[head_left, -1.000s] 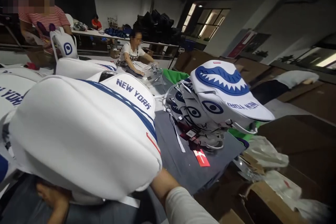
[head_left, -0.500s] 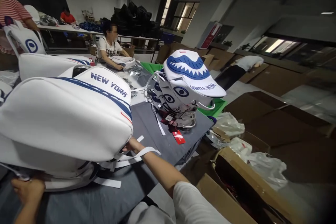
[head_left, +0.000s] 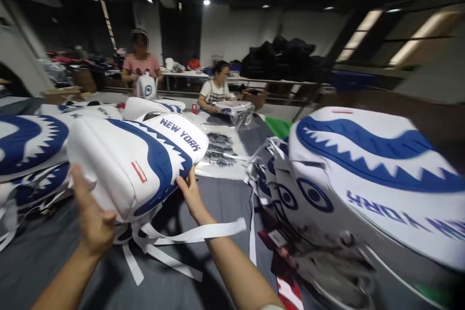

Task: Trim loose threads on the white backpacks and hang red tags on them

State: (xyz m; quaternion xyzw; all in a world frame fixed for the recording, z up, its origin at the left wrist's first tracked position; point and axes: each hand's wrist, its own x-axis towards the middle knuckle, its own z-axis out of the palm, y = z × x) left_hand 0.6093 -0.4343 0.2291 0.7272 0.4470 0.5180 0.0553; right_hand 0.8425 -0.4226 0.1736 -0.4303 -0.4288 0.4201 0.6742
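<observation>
White backpack (head_left: 112, 169), marked NEW YORK and printed with a blue jagged-tooth band, is positioned over the grey-covered table (head_left: 225, 198), between both hands of the person. Contact between its underside and the table cannot be determined. The left hand (head_left: 94, 223) is blurred and is spread at the near left end of the backpack: one finger is extended upward along that end, and the thumb is held apart. The right hand (head_left: 189, 193) is placed at the opposite side edge; whether the edge is pinched cannot be told, as the fingers are partly hidden. Loose white straps (head_left: 174, 261) are extended below the backpack, one of them across the right forearm (head_left: 236, 261). Further white backpacks (head_left: 32, 145) are placed on the left. A stack of similar backpacks (head_left: 363, 150) is located on the right, with a red tag (head_left: 290, 295) near its base. Clear packaging (head_left: 218, 150) with black print is laid beyond the right hand. Farther back, a plastic-wrapped bag (head_left: 236, 111) is handled by a co-worker (head_left: 210, 92).
</observation>
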